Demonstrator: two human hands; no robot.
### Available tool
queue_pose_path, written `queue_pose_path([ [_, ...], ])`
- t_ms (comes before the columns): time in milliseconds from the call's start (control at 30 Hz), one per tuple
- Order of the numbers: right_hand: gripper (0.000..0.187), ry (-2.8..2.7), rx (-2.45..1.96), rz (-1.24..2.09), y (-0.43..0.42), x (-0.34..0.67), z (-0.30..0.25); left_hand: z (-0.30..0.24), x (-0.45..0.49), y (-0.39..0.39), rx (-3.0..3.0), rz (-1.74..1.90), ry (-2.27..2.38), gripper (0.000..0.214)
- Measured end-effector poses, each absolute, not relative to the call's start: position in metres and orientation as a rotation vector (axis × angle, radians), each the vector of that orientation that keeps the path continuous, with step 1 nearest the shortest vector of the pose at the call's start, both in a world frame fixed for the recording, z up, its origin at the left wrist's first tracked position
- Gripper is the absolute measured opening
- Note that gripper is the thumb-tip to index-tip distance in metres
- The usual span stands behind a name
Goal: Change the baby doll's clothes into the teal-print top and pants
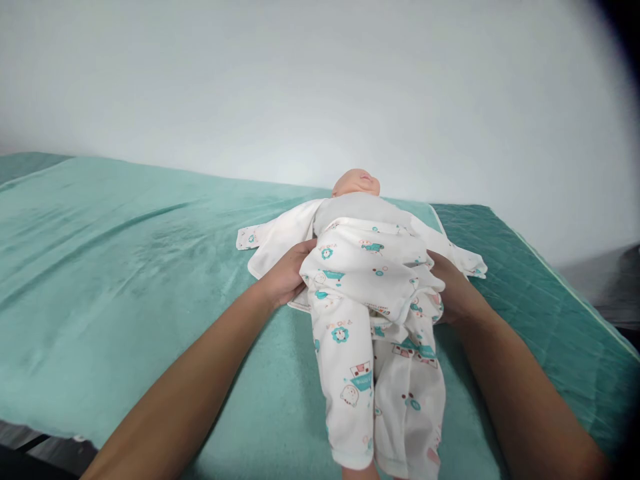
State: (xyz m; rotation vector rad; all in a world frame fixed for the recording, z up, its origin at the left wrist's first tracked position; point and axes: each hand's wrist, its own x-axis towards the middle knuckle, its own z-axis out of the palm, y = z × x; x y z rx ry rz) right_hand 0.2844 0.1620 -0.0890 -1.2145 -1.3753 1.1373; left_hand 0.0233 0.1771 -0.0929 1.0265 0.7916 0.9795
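Note:
A baby doll (356,183) lies on its back on a teal blanket (125,267), head away from me. It wears white trousers (360,373) printed with teal cartoon figures, and an open white top (280,233) is spread under it. My left hand (286,275) grips the trousers' waist at the doll's left side. On the other side my right hand (450,290) holds the waist too, its fingers partly hidden in the bunched cloth.
The blanket covers a wide bed or table that runs to a plain white wall (320,80). The surface's right edge (575,293) drops off to a dark floor. The near left edge (45,433) is close to my arm.

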Motion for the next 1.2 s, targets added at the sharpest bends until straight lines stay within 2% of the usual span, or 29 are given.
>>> queue_pose_path([
  [167,0.028,-1.260,-1.257,1.259,0.160,0.280,-0.088,-0.093,0.023,0.177,1.026,0.993,0.781,0.037],
  [500,0.024,-1.317,-1.276,1.099,0.162,0.275,-0.085,-0.090,0.022,0.179,0.983,0.976,0.759,0.048],
  [700,0.031,-1.323,-1.296,1.107,0.159,0.269,-0.076,-0.086,0.021,0.176,0.998,0.935,0.769,0.058],
  [867,0.031,-1.262,-1.351,1.133,0.159,0.268,-0.072,-0.084,0.022,0.177,0.912,0.978,0.844,0.054],
  [1200,0.036,-1.285,-1.167,1.217,0.160,0.270,-0.082,-0.079,0.023,0.178,0.930,0.924,0.825,0.041],
])
